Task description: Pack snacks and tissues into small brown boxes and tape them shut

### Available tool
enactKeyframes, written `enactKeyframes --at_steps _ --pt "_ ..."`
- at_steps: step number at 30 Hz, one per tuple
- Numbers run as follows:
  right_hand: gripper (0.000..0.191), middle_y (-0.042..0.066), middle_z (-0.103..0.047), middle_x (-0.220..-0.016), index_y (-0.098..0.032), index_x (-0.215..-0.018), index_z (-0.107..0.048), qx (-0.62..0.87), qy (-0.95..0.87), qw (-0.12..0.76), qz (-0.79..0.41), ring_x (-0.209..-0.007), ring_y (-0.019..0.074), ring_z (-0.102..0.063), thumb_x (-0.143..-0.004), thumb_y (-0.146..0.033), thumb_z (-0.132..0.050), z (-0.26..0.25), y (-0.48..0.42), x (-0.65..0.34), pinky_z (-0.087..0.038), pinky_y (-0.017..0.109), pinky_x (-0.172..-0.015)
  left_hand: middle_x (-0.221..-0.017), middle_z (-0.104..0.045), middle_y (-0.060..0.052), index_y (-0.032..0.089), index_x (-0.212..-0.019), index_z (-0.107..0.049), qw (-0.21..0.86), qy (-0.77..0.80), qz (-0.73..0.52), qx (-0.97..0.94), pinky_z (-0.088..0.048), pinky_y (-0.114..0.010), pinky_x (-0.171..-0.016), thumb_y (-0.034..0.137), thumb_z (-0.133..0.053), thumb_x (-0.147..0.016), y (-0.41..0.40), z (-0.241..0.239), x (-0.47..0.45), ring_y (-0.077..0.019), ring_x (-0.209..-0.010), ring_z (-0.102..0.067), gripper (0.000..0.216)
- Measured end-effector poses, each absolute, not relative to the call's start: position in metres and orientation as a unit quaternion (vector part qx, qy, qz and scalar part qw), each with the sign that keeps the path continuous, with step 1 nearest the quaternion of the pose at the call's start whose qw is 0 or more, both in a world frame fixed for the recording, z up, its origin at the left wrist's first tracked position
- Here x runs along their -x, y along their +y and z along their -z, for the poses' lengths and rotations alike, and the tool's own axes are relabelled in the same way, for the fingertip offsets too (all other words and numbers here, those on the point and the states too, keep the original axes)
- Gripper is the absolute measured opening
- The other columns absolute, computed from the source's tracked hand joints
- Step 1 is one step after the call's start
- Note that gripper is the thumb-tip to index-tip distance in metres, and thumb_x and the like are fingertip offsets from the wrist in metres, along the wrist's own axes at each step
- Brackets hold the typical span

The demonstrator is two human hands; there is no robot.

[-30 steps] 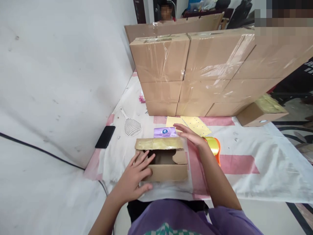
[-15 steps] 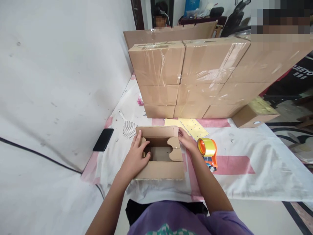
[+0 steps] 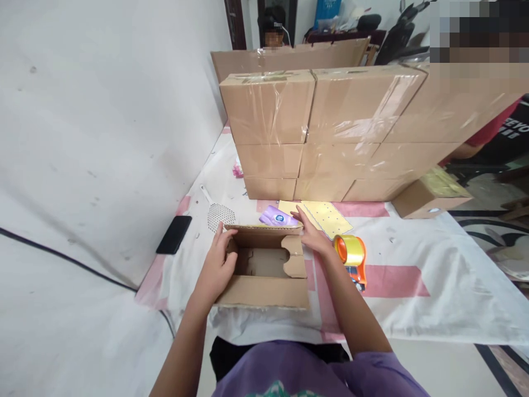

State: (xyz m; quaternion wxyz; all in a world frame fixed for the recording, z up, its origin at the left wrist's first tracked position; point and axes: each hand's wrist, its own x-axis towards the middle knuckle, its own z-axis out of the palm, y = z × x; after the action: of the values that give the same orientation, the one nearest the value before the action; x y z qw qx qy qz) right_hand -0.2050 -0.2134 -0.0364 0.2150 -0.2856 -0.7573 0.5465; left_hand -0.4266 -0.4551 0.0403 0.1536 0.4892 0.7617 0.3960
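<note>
1 open box (image 3: 264, 293), left hand (image 3: 214, 264) obscuring 1 end, right hand (image 3: 314, 236) alongside, each grip unclear

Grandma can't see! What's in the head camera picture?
A person's left hand and right hand are at an open cardboard box on a cloth. A purple packet lies beyond, a black phone left, a tape dispenser right; taped boxes stand behind.

Wall (image 3: 103, 138): white and scuffed, is filling the left | Cable (image 3: 68, 261): black, is running aslant across the wall | Table (image 3: 433, 317): white-and-pink cloth (image 3: 397, 280) is covering it | Floor (image 3: 438, 370): pale, dark bands (image 3: 496, 368) are crossing it at lower right | Back: dark table (image 3: 343, 35) is standing there, holding clutter (image 3: 349, 21) | Light: soft, is spreading over the wall
</note>
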Motion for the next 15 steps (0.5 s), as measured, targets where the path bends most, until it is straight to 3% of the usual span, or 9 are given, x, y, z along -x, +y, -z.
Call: enactKeyframes --at_steps 2,4,9,12,15 --pt "0.114 0.015 -0.032 -0.169 -0.03 -0.168 -0.007 0.262 -0.784 0.216 -0.52 -0.157 0.0266 -0.031 -0.079 -0.036 -0.077 0.034 -0.212 0.206 -0.032 0.047 -0.125 -0.17 -0.029 -0.013 0.025 -0.137 -0.05 0.173 0.756 -0.437 -0.456 -0.035 -0.058 -0.123 0.018 -0.045 -0.09 -0.458 -0.036 0.432 -0.0299 -0.16 -0.022 0.048" --pt "0.103 0.013 -0.033 -0.169 -0.03 -0.168 -0.012 0.246 -0.806 0.231 -0.486 -0.157 0.0257 -0.031 -0.085 -0.035 -0.072 0.034 -0.212 0.208 -0.029 0.046 -0.127 -0.167 -0.036 -0.013 0.026 -0.135 -0.047 0.186 0.747 -0.482 -0.418 -0.038 -0.056 -0.121 0.018 -0.045 -0.089 -0.461 -0.031 0.439 -0.0287 -0.158 -0.028 0.046" --pt "0.052 0.0 -0.026 -0.171 -0.038 -0.154 -0.049 0.228 -0.825 0.254 -0.45 -0.157 0.0209 -0.03 -0.102 -0.033 -0.046 0.04 -0.216 0.212 -0.029 0.041 -0.128 -0.151 -0.056 -0.013 0.025 -0.124 -0.046 0.232 0.717 -0.564 -0.337 -0.05 -0.051 -0.107 0.025 -0.049 -0.085 -0.463 -0.022 0.455 -0.0291 -0.138 -0.055 0.039" --pt "0.058 0.001 -0.019 -0.171 -0.038 -0.152 -0.051 0.247 -0.821 0.248 -0.451 -0.159 0.0248 -0.024 -0.095 -0.036 -0.06 0.043 -0.213 0.214 -0.032 0.043 -0.127 -0.143 -0.062 -0.014 0.025 -0.121 -0.046 0.251 0.703 -0.587 -0.313 -0.055 -0.044 -0.095 0.026 -0.051 -0.082 -0.466 -0.02 0.46 -0.0281 -0.126 -0.063 0.04" --pt "0.077 0.007 -0.033 -0.163 -0.036 -0.152 -0.05 0.283 -0.815 0.245 -0.442 -0.152 0.031 -0.037 -0.08 -0.031 -0.075 0.045 -0.21 0.22 -0.036 0.048 -0.124 -0.136 -0.065 -0.013 0.025 -0.122 -0.046 0.248 0.7 -0.593 -0.312 -0.056 -0.041 -0.091 0.026 -0.051 -0.08 -0.469 -0.016 0.462 -0.0264 -0.12 -0.066 0.042"
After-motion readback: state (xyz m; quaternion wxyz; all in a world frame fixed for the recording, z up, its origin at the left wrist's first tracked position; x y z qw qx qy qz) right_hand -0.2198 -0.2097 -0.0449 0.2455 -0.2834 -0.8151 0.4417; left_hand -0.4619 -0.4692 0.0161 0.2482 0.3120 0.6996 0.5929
